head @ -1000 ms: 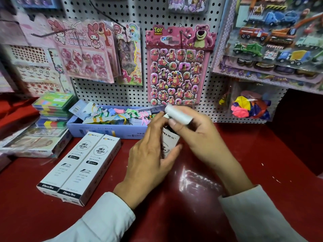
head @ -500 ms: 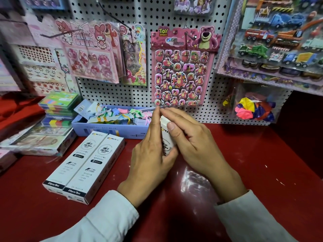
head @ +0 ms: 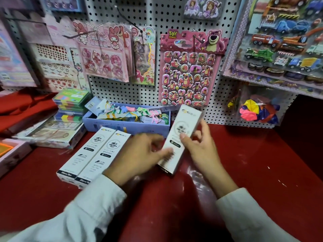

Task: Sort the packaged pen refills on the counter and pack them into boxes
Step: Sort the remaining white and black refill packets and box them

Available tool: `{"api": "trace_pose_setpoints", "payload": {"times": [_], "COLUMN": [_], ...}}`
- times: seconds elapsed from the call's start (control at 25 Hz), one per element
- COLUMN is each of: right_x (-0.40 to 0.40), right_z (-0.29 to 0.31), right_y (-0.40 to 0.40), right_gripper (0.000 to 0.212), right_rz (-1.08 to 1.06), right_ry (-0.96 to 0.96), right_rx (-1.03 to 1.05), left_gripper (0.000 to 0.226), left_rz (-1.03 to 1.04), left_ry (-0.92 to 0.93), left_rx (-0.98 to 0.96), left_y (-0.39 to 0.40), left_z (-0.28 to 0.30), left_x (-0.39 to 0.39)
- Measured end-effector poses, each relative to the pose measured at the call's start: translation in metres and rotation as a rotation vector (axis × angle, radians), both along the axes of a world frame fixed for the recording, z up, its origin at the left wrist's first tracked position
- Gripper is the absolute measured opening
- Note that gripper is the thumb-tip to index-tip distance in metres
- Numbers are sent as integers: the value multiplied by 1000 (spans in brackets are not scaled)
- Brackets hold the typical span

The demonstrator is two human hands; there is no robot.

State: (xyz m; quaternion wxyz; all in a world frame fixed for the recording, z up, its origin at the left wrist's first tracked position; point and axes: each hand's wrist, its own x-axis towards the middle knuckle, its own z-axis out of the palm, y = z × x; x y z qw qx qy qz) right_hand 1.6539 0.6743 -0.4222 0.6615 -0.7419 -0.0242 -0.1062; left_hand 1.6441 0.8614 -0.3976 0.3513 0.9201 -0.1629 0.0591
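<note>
A person in white sleeves handles a white refill box [head: 180, 137] over a red counter [head: 262, 172] in front of a pegboard [head: 108, 7] hung with sticker sheets. The box is tilted, its top end pointing toward 1 o'clock and its lower end close to the counter; whether it touches cannot be told. The right hand [head: 202, 151] grips the box from the right side, thumb across its printed face and fingers curled round the far edge. The left hand [head: 139, 154], blurred, reaches in from 8 o'clock with loosely bent fingers at the box's lower left edge; whether that grip is closed on the box cannot be told. Two more boxes [head: 90, 154] of the same kind lie flat and side by side on the counter at 9 o'clock from the hands, touching each other along their long sides, their "20pcs/Box" ends nearest the camera. Behind them, at 11 o'clock, a blue tray [head: 125, 125] full of pastel tags sits against the pegboard. Stacked green cases [head: 71, 100] stand at 10 o'clock, left of the tray. A pink bear sticker sheet [head: 190, 70] hangs at 12 o'clock, and a bag of balloons [head: 258, 110] hangs at 2 o'clock.
</note>
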Motion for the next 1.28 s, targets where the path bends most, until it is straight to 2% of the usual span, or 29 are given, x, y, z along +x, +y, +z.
{"api": "trace_pose_setpoints", "payload": {"times": [0.08, 0.16, 0.2, 0.24, 0.28, 0.32, 0.36, 0.44, 0.56, 0.64, 0.72, 0.8, 0.84, 0.96, 1.28], "right_x": [4, 3, 2, 1, 1, -1, -3, -7, -14, -16, -17, -18, -18, -15, -7], "right_z": [-4, -10, -15, -20, -25, -24, -22, -13, -9, -9, -5, -4, -5, -10, -20], "right_y": [-10, -10, -6, -2, 1, 4, 5, 5, 5, -1, -16, -34, -40, -44, -43], "right_gripper": [48, 51, 58, 60, 58, 57, 58, 62, 65, 60, 51, 46, 46, 51, 60], "right_rz": [22, -6, -45, -89, -111, -112, -83, 15, 106, 71, 6, -13, -9, -37, -32], "right_ry": [157, 314, 358, 377, 370, 370, 374, 398, 402, 388, 405, 437, 437, 391, 343], "right_rx": [80, 35, -109, -338, -553, -701, -759, -789, -801, -948, -1080, -1059, -1045, -1019, -967], "left_gripper": [34, 41, 41, 38, 37, 37, 37, 37, 40, 54, 83, 110, 114, 108, 107], "left_rz": [159, 313, 338, 331, 308, 289, 278, 259, 154, -12, -145, -238, -261, -244, -142], "left_ry": [37, 140, 243, 349, 428, 461, 439, 340, 242, 174, 195, 242, 225, 142, 146], "left_rx": [-4, 258, 407, 492, 511, 506, 512, 513, 364, 299, 293, 327, 353, 376, 405], "left_y": [49, 99, 117, 129, 135, 137, 137, 126, 80, 41, 16, 8, 7, 2, -4], "left_z": [7, 4, 0, -7, -12, -16, -18, -19, -30, -41, -45, -48, -49, -51, -48], "left_x": [7, 13, 14, 14, 13, 10, 8, 1, -17, -28, -30, -25, -22, -16, -20]}}
